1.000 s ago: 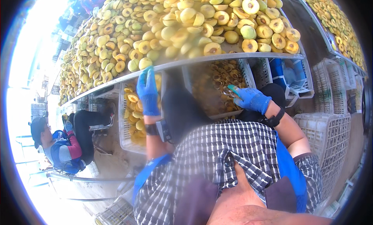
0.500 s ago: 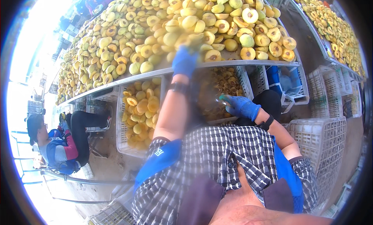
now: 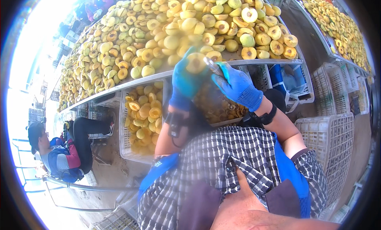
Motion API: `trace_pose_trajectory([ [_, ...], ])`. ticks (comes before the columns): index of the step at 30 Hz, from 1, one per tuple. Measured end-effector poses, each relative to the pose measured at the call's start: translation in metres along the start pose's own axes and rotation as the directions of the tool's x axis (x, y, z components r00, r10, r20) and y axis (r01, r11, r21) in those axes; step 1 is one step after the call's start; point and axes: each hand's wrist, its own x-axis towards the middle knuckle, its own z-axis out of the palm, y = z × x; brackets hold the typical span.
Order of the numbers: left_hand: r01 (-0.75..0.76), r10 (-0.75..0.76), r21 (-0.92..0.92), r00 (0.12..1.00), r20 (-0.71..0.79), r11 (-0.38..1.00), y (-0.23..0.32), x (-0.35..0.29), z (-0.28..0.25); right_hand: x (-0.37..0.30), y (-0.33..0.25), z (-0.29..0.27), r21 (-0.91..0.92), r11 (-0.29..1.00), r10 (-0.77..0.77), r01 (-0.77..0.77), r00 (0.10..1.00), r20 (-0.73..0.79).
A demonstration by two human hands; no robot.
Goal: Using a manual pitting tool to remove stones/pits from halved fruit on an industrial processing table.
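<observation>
In front of me, above the near edge of a table, my left hand [image 3: 185, 81] in a blue glove holds a yellow peach half [image 3: 195, 63], its cut side showing. A smudge on the view blurs this hand. My right hand [image 3: 239, 87], also gloved in blue, grips a small metal hand tool [image 3: 213, 66] with a green handle. The tool's metal end is right beside the peach half; whether it touches cannot be made out. Behind both hands, a large heap of peach halves [image 3: 119, 49] covers the table.
Below the table edge, a white crate [image 3: 124, 140] holds peach halves; beside it lie brownish cut pieces [image 3: 228, 107]. White crates [image 3: 325, 138] stand at right, near a blue-lined container [image 3: 291, 81]. Another fruit-covered table [image 3: 333, 27] is far right. A person [image 3: 59, 154] sits at left.
My left hand has drawn back from the heap with a peach half in it. My right hand has risen with the tool and come left to meet the fruit.
</observation>
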Motion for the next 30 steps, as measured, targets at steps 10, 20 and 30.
trace_pose_trajectory([
  [10, -0.296, 0.319, 0.413, 0.948, 0.014, 0.861, -0.025, -0.002, 0.019, -0.009, 0.023, 0.045, -0.372, 0.922, -0.135, 0.104, 0.989, -0.059],
  [20, -0.333, 0.401, 0.675, 0.914, 0.059, 0.658, -0.023, -0.004, 0.027, -0.015, -0.004, 0.026, -0.462, 0.859, -0.18, 0.22, 0.975, 0.129],
  [30, 0.035, 0.054, 0.509, 0.986, -0.159, 0.86, -0.021, -0.001, 0.022, -0.023, 0.059, 0.054, 0.003, 0.885, -0.465, 0.466, 0.883, 0.061],
])
